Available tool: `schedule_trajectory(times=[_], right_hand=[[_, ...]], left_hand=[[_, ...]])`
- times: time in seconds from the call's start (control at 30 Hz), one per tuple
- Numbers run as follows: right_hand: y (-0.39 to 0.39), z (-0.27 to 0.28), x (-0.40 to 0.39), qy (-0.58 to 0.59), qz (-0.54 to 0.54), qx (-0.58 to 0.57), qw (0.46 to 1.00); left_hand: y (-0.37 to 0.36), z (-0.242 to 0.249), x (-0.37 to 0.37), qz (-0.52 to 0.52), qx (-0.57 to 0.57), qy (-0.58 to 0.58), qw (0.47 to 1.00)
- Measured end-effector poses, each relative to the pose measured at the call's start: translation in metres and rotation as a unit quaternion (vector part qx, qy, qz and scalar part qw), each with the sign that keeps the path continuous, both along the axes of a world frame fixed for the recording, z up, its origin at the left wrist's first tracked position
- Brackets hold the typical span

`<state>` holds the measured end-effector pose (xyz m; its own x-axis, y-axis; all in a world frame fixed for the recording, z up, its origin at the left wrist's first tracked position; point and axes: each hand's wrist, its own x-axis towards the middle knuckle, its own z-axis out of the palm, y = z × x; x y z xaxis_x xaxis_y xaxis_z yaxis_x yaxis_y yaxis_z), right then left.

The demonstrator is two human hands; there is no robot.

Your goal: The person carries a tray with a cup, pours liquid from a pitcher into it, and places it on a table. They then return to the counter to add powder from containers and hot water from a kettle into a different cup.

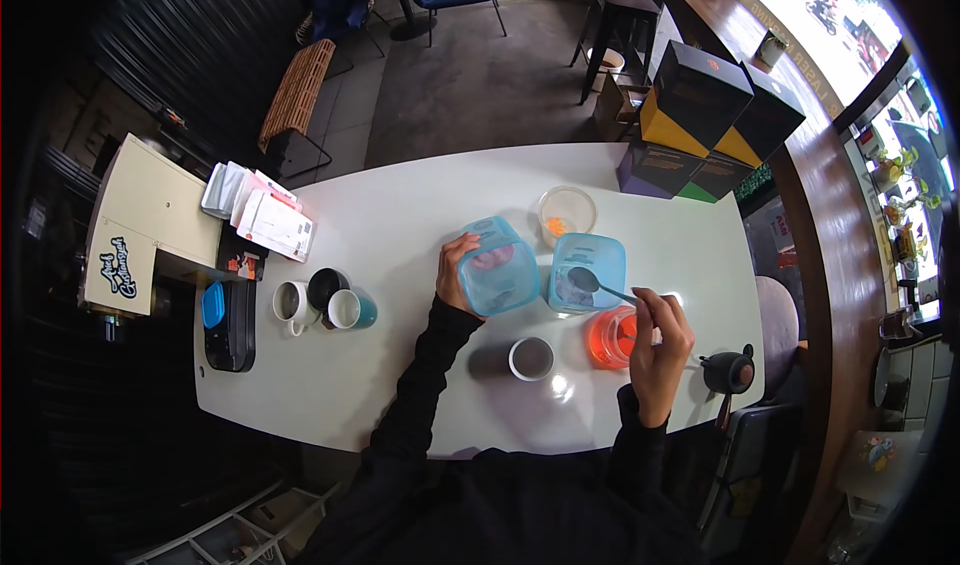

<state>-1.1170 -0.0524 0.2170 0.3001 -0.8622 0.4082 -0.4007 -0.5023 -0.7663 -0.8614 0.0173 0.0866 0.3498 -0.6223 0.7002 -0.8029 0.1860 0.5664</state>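
Observation:
My left hand (454, 271) grips the side of a light-blue translucent plastic container (512, 283), which is tilted and has something pinkish inside. Between the fingers of my right hand (662, 350) is a spoon (584, 280); its bowl is over a second light-blue container (602, 253) with pale contents I cannot make out. A jar of red-orange liquid (608, 339) stands just left of my right hand. Behind the containers sits a clear round tub (577, 203) holding small orange pieces. Nearer my body is a grey-lined cup (531, 359).
Several mugs (345, 310) stand together at the left of the white table (400, 225). Beyond them are a black case (231, 335) and a holder with packets (275, 223). Stacked dark boxes (700, 95) occupy the far right corner. A black bear-shaped pot (728, 372) is at the right edge.

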Motion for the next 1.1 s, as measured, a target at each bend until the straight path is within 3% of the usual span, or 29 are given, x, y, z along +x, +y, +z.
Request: schedule_trajectory(times=[0.1,0.17,0.47,0.6,0.77,0.9,1.1], right_hand=[[0.001,0.005,-0.009,-0.008,-0.016,-0.021,1.0],[0.004,0.008,-0.015,-0.052,-0.039,0.021,0.998],[0.033,0.006,-0.014,-0.21,-0.132,-0.014,0.969],[0.045,0.006,0.005,-0.191,-0.081,0.003,0.978],[0.046,-0.021,0.039,-0.171,0.058,0.164,0.97],[0.041,-0.03,0.058,-0.098,0.089,0.143,0.981],[0.039,-0.051,0.073,-0.12,0.082,0.154,0.977]], left_hand=[[0.0,0.002,-0.001,0.0,0.003,-0.01,1.0],[0.0,0.002,0.0,0.001,0.01,-0.019,1.0],[0.002,0.008,-0.004,0.019,0.011,-0.021,1.0],[0.003,0.01,-0.008,0.027,0.017,-0.02,0.999],[0.005,0.012,-0.009,0.024,0.023,-0.026,0.999],[0.01,0.01,-0.013,0.026,0.028,0.004,0.999],[0.013,0.013,-0.018,0.026,0.015,0.016,0.999]])
